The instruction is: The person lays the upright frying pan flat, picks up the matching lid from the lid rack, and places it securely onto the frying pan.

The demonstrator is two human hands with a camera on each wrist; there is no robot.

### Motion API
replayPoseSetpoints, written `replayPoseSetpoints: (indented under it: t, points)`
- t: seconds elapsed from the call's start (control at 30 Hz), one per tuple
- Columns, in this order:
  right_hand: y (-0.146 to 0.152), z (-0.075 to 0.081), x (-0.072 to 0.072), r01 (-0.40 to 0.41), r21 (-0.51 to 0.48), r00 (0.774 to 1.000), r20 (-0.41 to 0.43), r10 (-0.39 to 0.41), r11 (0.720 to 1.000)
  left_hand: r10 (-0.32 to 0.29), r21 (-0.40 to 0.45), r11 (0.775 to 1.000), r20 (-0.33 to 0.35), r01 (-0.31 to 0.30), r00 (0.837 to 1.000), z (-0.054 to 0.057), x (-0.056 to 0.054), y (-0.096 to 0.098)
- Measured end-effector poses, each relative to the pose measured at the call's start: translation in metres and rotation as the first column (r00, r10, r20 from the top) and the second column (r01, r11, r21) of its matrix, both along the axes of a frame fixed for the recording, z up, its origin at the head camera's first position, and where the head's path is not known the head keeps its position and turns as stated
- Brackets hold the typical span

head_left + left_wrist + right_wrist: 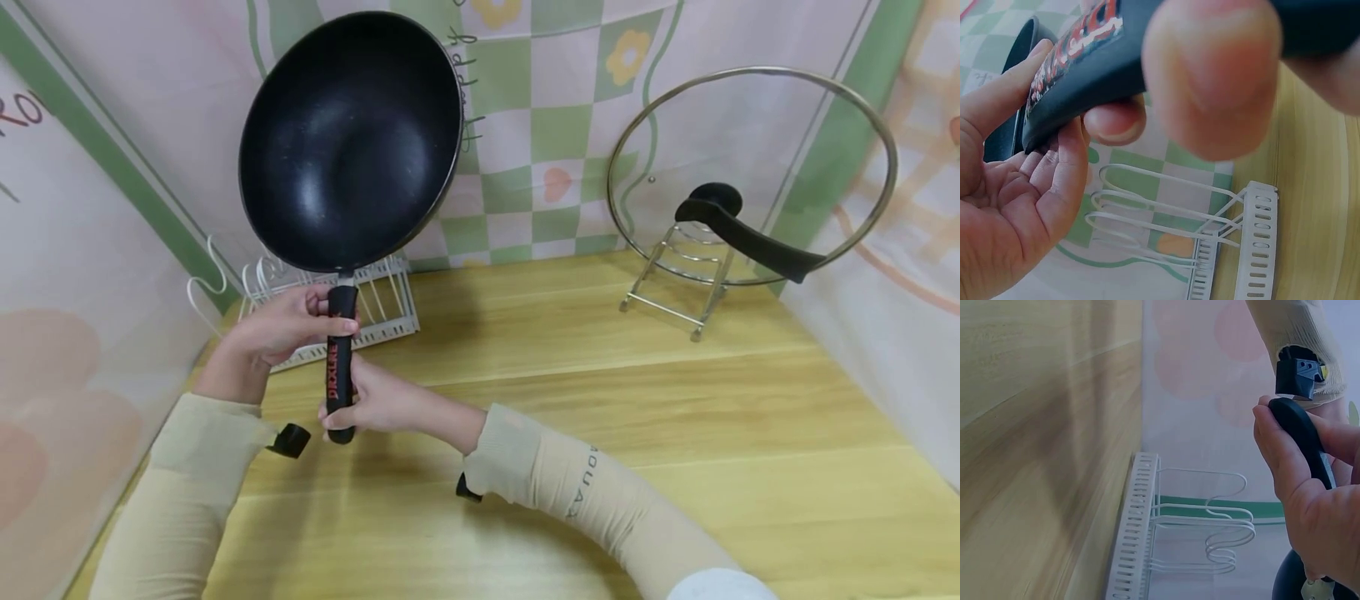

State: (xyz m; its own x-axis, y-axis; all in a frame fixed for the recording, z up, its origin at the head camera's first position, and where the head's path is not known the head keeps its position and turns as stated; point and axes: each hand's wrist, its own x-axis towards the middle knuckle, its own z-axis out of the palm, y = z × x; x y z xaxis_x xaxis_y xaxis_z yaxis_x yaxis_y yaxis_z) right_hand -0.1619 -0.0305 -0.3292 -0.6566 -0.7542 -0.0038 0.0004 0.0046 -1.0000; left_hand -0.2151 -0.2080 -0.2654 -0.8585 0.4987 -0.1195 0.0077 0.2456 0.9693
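Pan (352, 142) extends beyond left hand (288, 321) and right hand (381, 398) (both grip its handle (341, 354)).

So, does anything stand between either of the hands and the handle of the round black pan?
Nothing visible does: the left hand and right hand both hold the red-lettered black handle directly. The white wire rack sits behind it in the head view, not between.

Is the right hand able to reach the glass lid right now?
Probably not while the right hand grips the lower end of the pan handle, which the left hand also holds. If the right hand let go, its way to the glass lid looks free; the black knob juts out.
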Motion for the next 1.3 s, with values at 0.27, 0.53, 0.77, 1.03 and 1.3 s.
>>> replayPoseSetpoints:
  t: [0.27, 0.53, 0.77, 1.03, 1.3]
  points:
    - [0.005, -0.003, 0.000, -0.026, -0.012, 1.000, 0.003, 0.026, 1.000, -0.009, -0.070, 0.998, -0.029, 0.007, 1.000, 0.001, 0.002, 0.006]
    - [0.008, -0.003, 0.002, -0.032, -0.005, 0.999, 0.015, 0.032, 0.999, -0.025, -0.070, 0.997, -0.046, 0.021, 0.999, 0.001, 0.003, 0.010]
    - [0.014, -0.004, 0.003, -0.035, -0.008, 0.999, 0.003, 0.035, 0.999, -0.021, -0.089, 0.996, -0.044, 0.017, 0.999, 0.001, 0.003, 0.015]
    - [0.019, -0.004, 0.005, -0.055, -0.021, 0.998, -0.038, 0.054, 0.998, -0.009, -0.137, 0.991, -0.056, 0.002, 0.998, 0.001, 0.003, 0.022]
    - [0.024, -0.007, 0.007, -0.042, -0.023, 0.998, -0.056, 0.041, 0.999, -0.009, -0.147, 0.989, -0.059, 0.000, 0.998, 0.001, 0.004, 0.028]
